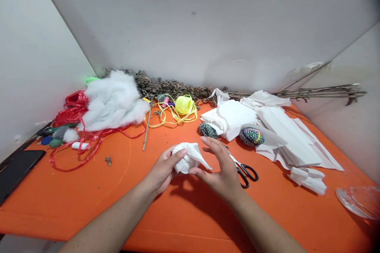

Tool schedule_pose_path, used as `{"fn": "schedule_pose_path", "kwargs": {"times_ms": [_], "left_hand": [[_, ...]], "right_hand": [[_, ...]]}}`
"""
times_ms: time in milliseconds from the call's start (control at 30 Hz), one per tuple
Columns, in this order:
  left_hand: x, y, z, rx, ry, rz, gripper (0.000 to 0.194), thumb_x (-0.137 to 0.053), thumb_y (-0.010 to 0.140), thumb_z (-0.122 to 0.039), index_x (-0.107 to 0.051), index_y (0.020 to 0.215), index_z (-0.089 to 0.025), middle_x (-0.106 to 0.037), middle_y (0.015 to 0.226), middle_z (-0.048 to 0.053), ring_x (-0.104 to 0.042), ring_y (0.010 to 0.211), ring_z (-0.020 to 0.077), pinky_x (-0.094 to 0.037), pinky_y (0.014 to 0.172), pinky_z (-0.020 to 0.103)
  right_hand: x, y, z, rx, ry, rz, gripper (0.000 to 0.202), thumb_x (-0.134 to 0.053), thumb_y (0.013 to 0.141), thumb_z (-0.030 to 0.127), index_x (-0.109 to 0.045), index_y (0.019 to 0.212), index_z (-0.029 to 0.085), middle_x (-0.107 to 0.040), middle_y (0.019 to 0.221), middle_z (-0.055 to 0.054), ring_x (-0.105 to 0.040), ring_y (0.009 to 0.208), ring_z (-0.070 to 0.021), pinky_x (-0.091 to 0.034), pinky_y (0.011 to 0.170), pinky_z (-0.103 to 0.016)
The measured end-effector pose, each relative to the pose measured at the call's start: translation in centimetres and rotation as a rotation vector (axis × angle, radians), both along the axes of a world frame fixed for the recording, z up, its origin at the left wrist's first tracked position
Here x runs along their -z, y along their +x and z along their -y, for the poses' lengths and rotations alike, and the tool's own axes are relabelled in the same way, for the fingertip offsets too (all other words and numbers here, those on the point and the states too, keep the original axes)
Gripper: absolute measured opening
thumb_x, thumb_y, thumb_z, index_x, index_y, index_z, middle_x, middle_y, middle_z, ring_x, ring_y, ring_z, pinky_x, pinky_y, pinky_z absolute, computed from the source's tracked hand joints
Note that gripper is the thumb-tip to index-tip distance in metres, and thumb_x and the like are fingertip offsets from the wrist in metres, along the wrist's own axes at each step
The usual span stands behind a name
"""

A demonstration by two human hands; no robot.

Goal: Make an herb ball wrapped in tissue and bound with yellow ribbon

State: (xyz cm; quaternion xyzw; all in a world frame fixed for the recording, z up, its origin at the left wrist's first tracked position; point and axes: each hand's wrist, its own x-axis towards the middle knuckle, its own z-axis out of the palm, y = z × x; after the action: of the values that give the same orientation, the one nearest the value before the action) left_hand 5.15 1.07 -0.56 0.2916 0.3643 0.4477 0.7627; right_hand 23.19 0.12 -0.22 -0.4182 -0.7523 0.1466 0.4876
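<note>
A round bundle wrapped in white tissue paper [184, 162] sits above the middle of the table, with a loose corner of paper sticking out to the right. My left hand [164, 168] is closed around its left side, thumb lying on top. To the right of the bundle, my right hand [219, 166] has its fingers spread and curved. Its thumb is near the loose paper corner; whether it touches cannot be made out. Scissors with black handles [245, 172] lie just beyond the right hand, partly hidden by it. What is inside the paper is hidden.
White paper sheets [285, 138] and a yarn-wrapped ball [251, 136] lie at right, a clear plastic container [358, 201] at the right edge. White stuffing [114, 102], red ribbon [73, 110] and a phone [19, 170] are left. Yellow ribbon [184, 104] and dried stems [172, 87] lie behind.
</note>
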Motion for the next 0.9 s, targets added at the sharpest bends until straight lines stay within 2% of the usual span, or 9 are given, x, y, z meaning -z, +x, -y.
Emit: {"fn": "schedule_pose_path", "kwargs": {"times_ms": [67,133,233,333,433,600,733,900], "left_hand": [[-0.1,0.1,0.1,-0.015,0.013,-0.009,0.03,-0.077,0.08,-0.032,-0.07,0.103,-0.013,-0.07,0.083,0.004,-0.062,0.071,0.0116,-0.049,0.065,0.02],[-0.1,0.2,0.2,-0.021,0.027,-0.013,0.033,-0.078,0.08,-0.03,-0.069,0.108,-0.014,-0.071,0.088,0.005,-0.063,0.076,0.0123,-0.05,0.068,0.02],[0.1,0.3,0.4,-0.032,0.054,-0.015,0.038,-0.078,0.079,-0.028,-0.067,0.114,-0.016,-0.073,0.099,0.007,-0.065,0.085,0.0142,-0.051,0.076,0.022],[0.5,0.3,0.4,-0.05,0.082,-0.051,0.043,-0.079,0.078,-0.028,-0.065,0.117,-0.018,-0.072,0.106,0.007,-0.065,0.088,0.0152,-0.051,0.078,0.024],[0.7,0.1,0.3,-0.06,0.122,-0.124,0.048,-0.081,0.076,-0.03,-0.063,0.118,-0.018,-0.071,0.108,0.008,-0.065,0.087,0.0155,-0.052,0.074,0.024],[0.6,0.0,0.0,-0.074,0.204,-0.284,0.053,-0.081,0.073,-0.03,-0.061,0.12,-0.016,-0.069,0.115,0.01,-0.064,0.095,0.02,-0.054,0.077,0.027],[0.3,0.1,0.0,-0.073,0.233,-0.349,0.052,-0.081,0.072,-0.029,-0.062,0.119,-0.016,-0.07,0.113,0.011,-0.065,0.096,0.0212,-0.053,0.08,0.028],[-0.1,0.1,0.0,-0.1,0.237,-0.356,0.052,-0.082,0.071,-0.029,-0.064,0.117,-0.015,-0.07,0.111,0.011,-0.065,0.09,0.0207,-0.054,0.076,0.028]], "right_hand": [[0.2,-0.4,0.1,-0.03,-0.261,-0.103,0.079,-0.076,0.078,0.051,-0.043,0.146,0.03,-0.052,0.142,-0.014,-0.055,0.127,-0.0316,-0.057,0.093,-0.047],[0.3,-0.9,0.4,-0.062,-0.462,-0.191,0.08,-0.07,0.08,0.059,-0.041,0.148,0.028,-0.048,0.148,-0.014,-0.049,0.133,-0.0337,-0.051,0.101,-0.052],[0.1,-1.7,0.7,-0.031,-0.625,-0.336,0.061,-0.055,0.091,0.059,-0.052,0.142,0.025,-0.055,0.143,-0.014,-0.048,0.135,-0.0321,-0.041,0.109,-0.053],[-0.5,-1.8,0.7,0.058,-0.609,-0.413,0.041,-0.054,0.094,0.052,-0.071,0.116,0.024,-0.065,0.129,-0.012,-0.057,0.125,-0.0293,-0.045,0.105,-0.046],[-1.1,-1.4,0.4,0.082,-0.614,-0.389,0.03,-0.064,0.087,0.049,-0.074,0.094,0.021,-0.071,0.108,-0.01,-0.065,0.102,-0.0264,-0.054,0.086,-0.038],[-1.3,-0.8,-0.3,0.053,-0.682,-0.45,0.03,-0.069,0.083,0.049,-0.068,0.089,0.019,-0.068,0.103,-0.008,-0.064,0.088,-0.021,-0.053,0.078,-0.033],[-1.4,-0.4,-0.6,-0.008,-0.78,-0.5,0.035,-0.069,0.082,0.053,-0.063,0.084,0.019,-0.065,0.079,-0.002,-0.059,0.071,-0.0161,-0.048,0.065,-0.028],[-1.6,-0.1,-0.9,-0.162,-0.85,-0.438,0.039,-0.068,0.081,0.056,-0.062,0.086,0.019,-0.066,0.074,-0.001,-0.058,0.066,-0.0152,-0.047,0.06,-0.027]]}}
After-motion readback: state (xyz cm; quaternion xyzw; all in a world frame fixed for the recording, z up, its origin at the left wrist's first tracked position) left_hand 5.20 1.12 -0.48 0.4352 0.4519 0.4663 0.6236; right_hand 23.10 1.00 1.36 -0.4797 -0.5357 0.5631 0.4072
